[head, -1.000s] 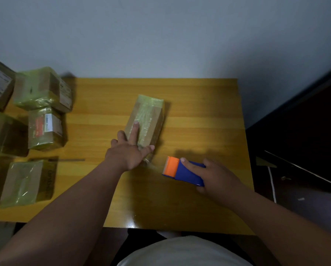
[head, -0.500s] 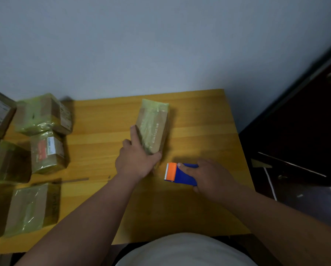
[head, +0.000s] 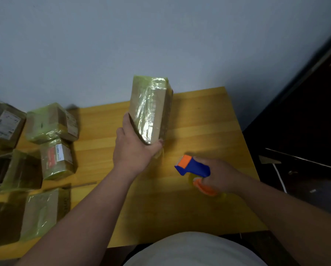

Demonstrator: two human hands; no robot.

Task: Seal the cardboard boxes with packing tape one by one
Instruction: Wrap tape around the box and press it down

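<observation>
A long cardboard box (head: 150, 108) wrapped in yellowish clear tape is lifted off the wooden table (head: 199, 127), its far end tipped upward. My left hand (head: 134, 148) grips its near end, thumb on the right side and fingers along the left. My right hand (head: 218, 175) holds a blue and orange tape dispenser (head: 193, 167) just above the table, right of the box and apart from it. A roll of yellowish tape shows under the dispenser.
Several taped cardboard boxes (head: 51, 121) crowd the table's left side, one with a white and red label (head: 56, 158). The wall stands right behind the table. A dark door (head: 314, 104) and floor lie beyond the right edge.
My left hand went from pressing on the flat-lying box to gripping its near end and raising it off the table. My right hand lifted and tilted the dispenser. The camera tipped upward.
</observation>
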